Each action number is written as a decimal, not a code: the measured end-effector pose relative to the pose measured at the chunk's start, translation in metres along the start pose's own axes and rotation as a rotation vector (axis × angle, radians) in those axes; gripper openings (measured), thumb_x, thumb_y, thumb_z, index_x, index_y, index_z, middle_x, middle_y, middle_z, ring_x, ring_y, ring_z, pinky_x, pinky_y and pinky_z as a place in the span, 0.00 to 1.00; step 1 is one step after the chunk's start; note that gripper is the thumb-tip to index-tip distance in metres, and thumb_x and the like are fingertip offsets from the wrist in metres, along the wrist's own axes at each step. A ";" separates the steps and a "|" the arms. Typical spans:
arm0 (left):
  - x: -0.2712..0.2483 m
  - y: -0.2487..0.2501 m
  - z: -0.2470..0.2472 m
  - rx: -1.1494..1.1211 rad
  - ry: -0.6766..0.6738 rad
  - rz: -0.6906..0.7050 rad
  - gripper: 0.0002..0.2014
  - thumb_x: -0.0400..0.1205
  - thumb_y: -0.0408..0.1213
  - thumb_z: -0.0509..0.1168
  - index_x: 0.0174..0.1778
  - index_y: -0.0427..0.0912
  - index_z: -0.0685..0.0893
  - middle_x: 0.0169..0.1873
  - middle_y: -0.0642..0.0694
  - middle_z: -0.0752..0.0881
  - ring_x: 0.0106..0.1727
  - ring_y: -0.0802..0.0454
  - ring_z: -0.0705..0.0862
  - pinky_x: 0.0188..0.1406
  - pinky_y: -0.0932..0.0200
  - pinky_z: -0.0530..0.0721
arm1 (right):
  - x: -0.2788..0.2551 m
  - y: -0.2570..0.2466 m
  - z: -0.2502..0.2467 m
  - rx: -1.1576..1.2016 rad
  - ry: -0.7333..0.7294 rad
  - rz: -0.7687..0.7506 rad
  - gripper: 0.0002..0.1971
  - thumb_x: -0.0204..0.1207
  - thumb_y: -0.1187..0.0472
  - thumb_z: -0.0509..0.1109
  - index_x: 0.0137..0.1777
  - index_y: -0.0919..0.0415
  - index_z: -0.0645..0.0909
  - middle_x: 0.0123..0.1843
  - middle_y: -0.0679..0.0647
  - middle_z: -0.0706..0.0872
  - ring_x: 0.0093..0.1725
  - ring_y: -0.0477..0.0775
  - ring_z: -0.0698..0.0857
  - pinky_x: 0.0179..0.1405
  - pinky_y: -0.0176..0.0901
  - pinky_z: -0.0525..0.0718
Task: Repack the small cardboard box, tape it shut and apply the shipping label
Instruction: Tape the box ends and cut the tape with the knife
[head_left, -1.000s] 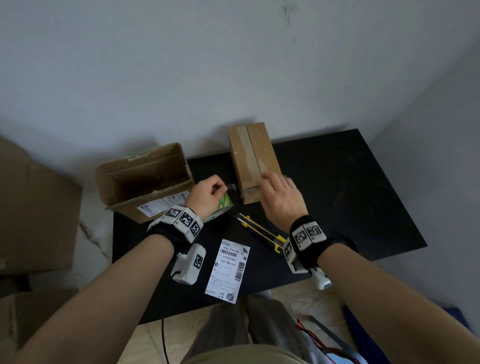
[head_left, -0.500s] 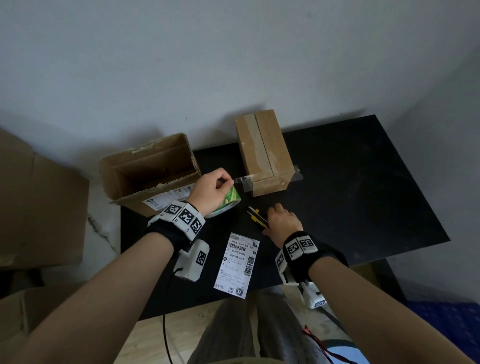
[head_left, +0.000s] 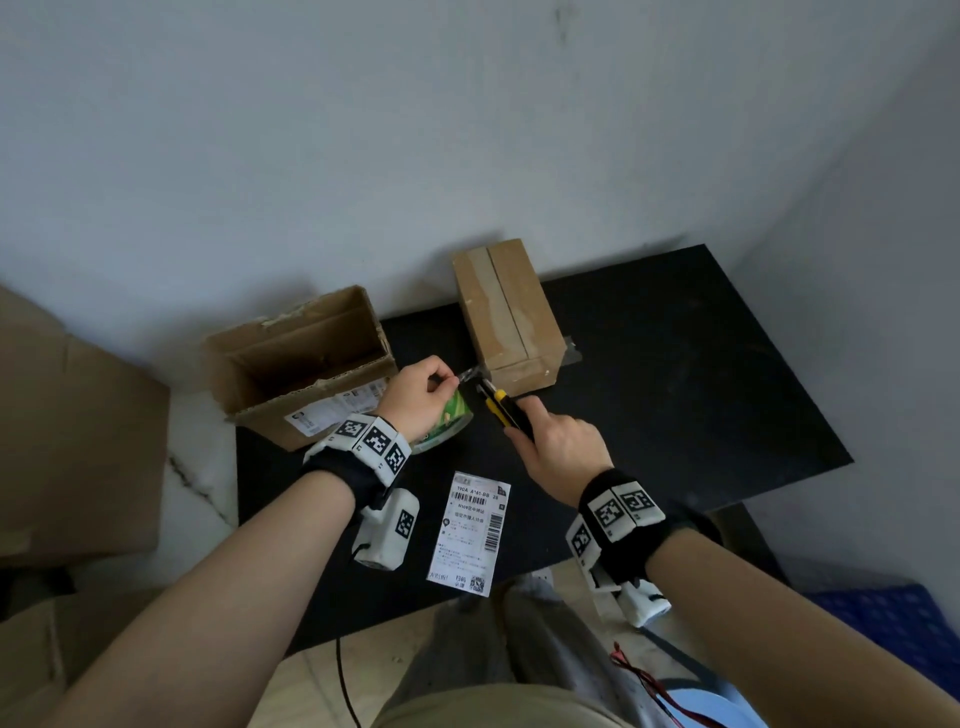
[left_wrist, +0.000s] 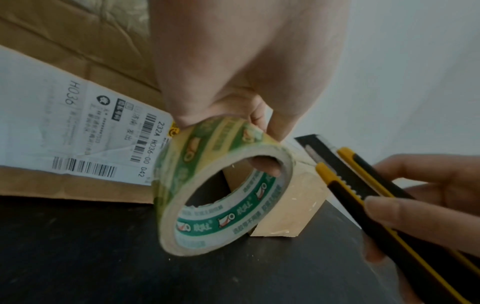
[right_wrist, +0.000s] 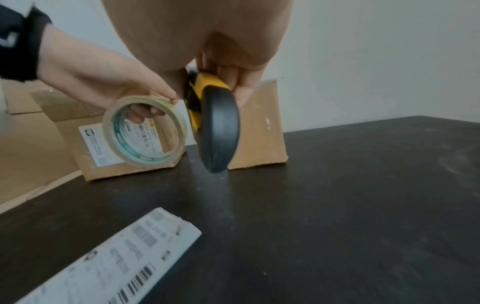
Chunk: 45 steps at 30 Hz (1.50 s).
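From the head camera I look down at a black bench (head_left: 675, 395) pushed against a pale wall. The small cardboard box (head_left: 506, 312) sits at the back of it with its flaps closed and a strip of clear tape running down the top seam. My left hand (head_left: 415, 400) curls around a roll of packing tape (head_left: 447, 421), thumb on top and fingers through its core, holding the pulled-out strip of tape (head_left: 470, 373) taut away from the box's near end. My right hand (head_left: 561, 452) grips a yellow and black utility knife (head_left: 506, 408), its tip raised to that stretched strip, so I judge the cut that frees the roll is about to happen. The shipping label (head_left: 467, 532) lies flat on the bench nearer me, between my wrists, waiting to be applied. An open, larger cardboard box (head_left: 301, 364) stands just left of the roll, an old label on its side.
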<state>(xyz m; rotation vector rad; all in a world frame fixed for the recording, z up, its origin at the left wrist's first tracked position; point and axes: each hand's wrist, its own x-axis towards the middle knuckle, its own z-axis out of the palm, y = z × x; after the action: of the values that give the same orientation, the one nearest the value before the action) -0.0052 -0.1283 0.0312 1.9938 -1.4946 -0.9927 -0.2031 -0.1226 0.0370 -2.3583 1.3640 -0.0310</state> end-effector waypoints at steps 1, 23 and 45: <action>0.000 0.001 0.000 -0.004 0.002 0.003 0.06 0.84 0.38 0.61 0.51 0.41 0.81 0.48 0.43 0.85 0.51 0.48 0.84 0.53 0.48 0.84 | 0.003 -0.004 0.000 -0.021 0.002 0.002 0.17 0.84 0.49 0.55 0.66 0.58 0.69 0.44 0.54 0.87 0.40 0.60 0.86 0.34 0.46 0.73; -0.004 0.000 0.003 0.008 0.041 -0.009 0.03 0.83 0.39 0.61 0.47 0.46 0.80 0.47 0.44 0.84 0.51 0.49 0.83 0.53 0.49 0.83 | 0.012 -0.001 0.016 -0.228 -0.074 0.092 0.13 0.84 0.54 0.55 0.61 0.61 0.72 0.49 0.57 0.87 0.46 0.63 0.87 0.34 0.47 0.74; 0.003 -0.002 0.002 0.003 0.004 -0.053 0.07 0.84 0.39 0.60 0.54 0.42 0.81 0.50 0.43 0.84 0.54 0.48 0.83 0.55 0.49 0.82 | 0.035 0.035 0.050 0.073 -0.315 0.291 0.20 0.81 0.54 0.63 0.70 0.59 0.72 0.66 0.57 0.75 0.63 0.58 0.79 0.60 0.51 0.80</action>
<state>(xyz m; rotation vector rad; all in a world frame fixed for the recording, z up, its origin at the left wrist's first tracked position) -0.0051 -0.1305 0.0279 2.0461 -1.4486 -1.0084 -0.2028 -0.1504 -0.0282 -1.9809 1.4993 0.3534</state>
